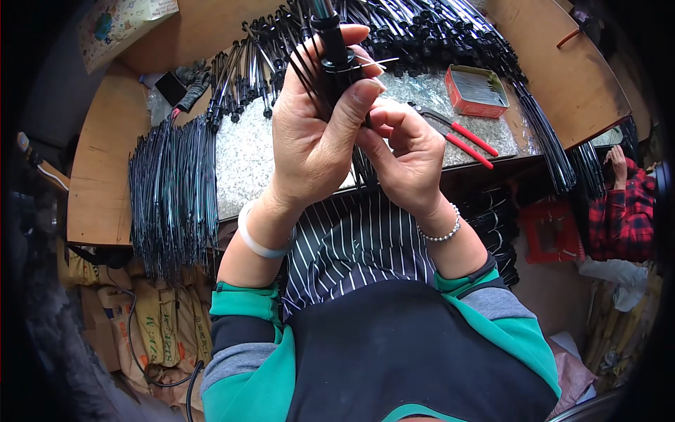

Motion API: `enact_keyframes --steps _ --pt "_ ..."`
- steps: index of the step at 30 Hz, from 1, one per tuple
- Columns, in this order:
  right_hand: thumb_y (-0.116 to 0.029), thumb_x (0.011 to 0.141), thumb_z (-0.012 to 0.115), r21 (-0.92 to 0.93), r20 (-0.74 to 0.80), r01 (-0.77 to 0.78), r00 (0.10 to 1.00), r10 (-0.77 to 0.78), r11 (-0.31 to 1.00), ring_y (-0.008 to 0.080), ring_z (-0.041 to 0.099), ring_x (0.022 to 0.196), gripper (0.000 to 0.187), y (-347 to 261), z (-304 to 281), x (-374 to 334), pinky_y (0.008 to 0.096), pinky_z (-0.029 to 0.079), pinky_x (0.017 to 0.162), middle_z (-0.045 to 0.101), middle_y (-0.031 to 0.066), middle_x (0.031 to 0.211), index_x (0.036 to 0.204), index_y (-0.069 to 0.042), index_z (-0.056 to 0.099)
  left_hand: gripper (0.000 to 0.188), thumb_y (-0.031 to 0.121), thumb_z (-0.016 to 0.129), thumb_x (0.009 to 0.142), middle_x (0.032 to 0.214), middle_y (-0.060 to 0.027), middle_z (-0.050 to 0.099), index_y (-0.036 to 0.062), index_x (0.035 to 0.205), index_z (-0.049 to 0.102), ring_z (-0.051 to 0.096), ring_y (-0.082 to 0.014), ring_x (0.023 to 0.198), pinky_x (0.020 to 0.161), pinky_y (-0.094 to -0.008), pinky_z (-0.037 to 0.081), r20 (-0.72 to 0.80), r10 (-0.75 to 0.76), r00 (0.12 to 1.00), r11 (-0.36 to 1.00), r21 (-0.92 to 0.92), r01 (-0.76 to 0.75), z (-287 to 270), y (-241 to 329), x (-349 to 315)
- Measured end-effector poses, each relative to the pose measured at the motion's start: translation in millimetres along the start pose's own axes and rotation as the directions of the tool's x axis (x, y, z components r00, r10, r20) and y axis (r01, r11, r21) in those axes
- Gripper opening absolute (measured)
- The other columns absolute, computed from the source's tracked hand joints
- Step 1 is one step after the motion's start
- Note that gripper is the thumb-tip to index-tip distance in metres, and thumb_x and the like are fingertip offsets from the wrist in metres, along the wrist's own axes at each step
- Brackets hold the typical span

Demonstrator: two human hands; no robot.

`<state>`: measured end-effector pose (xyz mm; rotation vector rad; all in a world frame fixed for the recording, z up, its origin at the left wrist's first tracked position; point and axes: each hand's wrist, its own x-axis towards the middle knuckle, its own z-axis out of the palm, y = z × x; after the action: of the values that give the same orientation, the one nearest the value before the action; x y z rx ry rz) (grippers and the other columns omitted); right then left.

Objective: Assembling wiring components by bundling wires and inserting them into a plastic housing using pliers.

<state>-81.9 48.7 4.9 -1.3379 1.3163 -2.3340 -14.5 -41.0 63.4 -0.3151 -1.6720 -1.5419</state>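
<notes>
Left hand (313, 130) grips a black bundle (335, 46); right hand (408, 155) pinches beside it, can't tell on what. Slack grip, and the bundle's white wire (373, 64) could slip.

head fisheye, facing down; left hand (309, 141), right hand (411, 160) close

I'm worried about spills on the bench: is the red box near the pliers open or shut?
Open: no lid covers the red box, and the thin, pale pieces inside show from above.
</notes>
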Motion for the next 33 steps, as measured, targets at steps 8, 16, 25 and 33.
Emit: enact_keyframes --steps 8,16,25,33 --pt "0.0 0.075 0.069 -0.072 0.042 0.06 0.997 -0.057 0.996 0.0163 0.061 0.09 0.02 -3 0 3 0.0275 0.051 0.078 0.061 0.0127 0.102 0.093 0.001 0.059 0.04 0.013 0.053 0.09 0.094 -0.0045 0.054 -0.0017 0.124 0.041 0.052 -0.0094 0.082 0.076 -0.0221 0.043 0.003 0.022 1.0 1.0 0.015 -0.022 1 2 1" --pt "0.004 0.072 0.069 -0.145 -0.077 0.245 0.963 -0.258 0.959 0.0203 0.063 0.088 0.017 0 7 -4 0.0302 0.05 0.077 0.065 0.0151 0.094 0.087 0.001 0.061 0.041 0.007 0.05 0.09 0.086 -0.0041 0.053 -0.0039 0.126 0.035 0.052 -0.0067 0.071 0.067 -0.0182 0.044 -0.005 0.107 0.994 0.986 0.127 -0.105 0 -1 -2" --pt "0.003 0.072 0.069 -0.24 -0.119 0.095 0.985 -0.126 0.966 0.0186 0.064 0.081 0.018 -8 11 -9 0.0281 0.05 0.072 0.065 0.013 0.087 0.088 0.001 0.061 0.049 0.006 0.048 0.091 0.078 -0.0056 0.054 -0.0067 0.131 0.024 0.052 -0.007 0.062 0.06 -0.0191 0.046 -0.042 0.197 0.979 0.93 0.324 -0.174 7 1 -3" --pt "-0.005 0.077 0.068 -0.395 0.102 0.287 0.958 -0.268 0.873 0.0173 0.057 0.093 0.029 -2 -2 -10 0.0294 0.043 0.085 0.058 0.0126 0.102 0.101 0.003 0.053 0.053 0.004 0.044 0.089 0.071 -0.0064 0.052 -0.0043 0.134 0.018 0.05 -0.0068 0.052 0.051 -0.019 0.046 -0.052 0.239 0.97 0.93 0.3 -0.213 5 -1 1"
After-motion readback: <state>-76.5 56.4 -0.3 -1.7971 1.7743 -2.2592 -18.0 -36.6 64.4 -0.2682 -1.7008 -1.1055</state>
